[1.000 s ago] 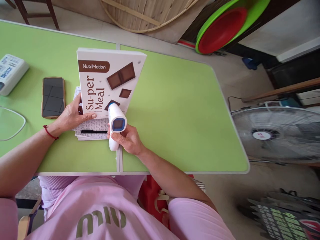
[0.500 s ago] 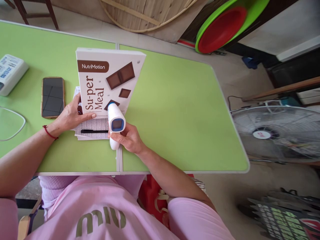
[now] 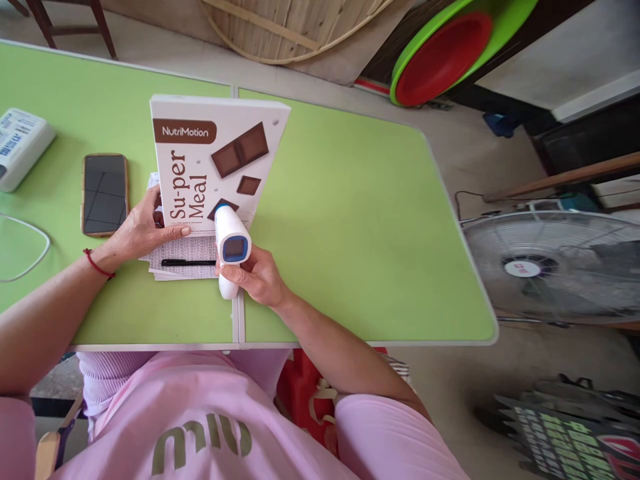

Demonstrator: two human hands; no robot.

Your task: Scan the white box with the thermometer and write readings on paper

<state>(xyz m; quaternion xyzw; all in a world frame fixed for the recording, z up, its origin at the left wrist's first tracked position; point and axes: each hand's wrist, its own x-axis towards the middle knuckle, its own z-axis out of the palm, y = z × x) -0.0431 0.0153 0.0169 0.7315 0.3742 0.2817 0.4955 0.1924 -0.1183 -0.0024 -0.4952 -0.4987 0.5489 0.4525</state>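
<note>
My left hand (image 3: 150, 220) grips the lower left edge of a white box (image 3: 225, 153) printed "NutriMotion Su-per Meal" with chocolate pieces, its thumb on the front and its other fingers behind. The box is held up, tilted, over papers (image 3: 185, 250) covered in small writing. In my right hand (image 3: 257, 275) is a white and blue infrared thermometer (image 3: 232, 243), its small screen towards me and its front end close to the lower part of the box. I cannot tell whether the two touch. A black pen (image 3: 187, 263) lies on the papers, partly hidden by the thermometer.
A phone (image 3: 105, 194) in a tan case lies left of my left hand on the green table (image 3: 340, 220). Farther left are a white device (image 3: 23, 147) and a white cable (image 3: 43, 230). A standing fan (image 3: 525, 268) is beyond the table's right edge.
The box, my left hand and the view have shifted very slightly to the left. Both hands keep the same hold.
</note>
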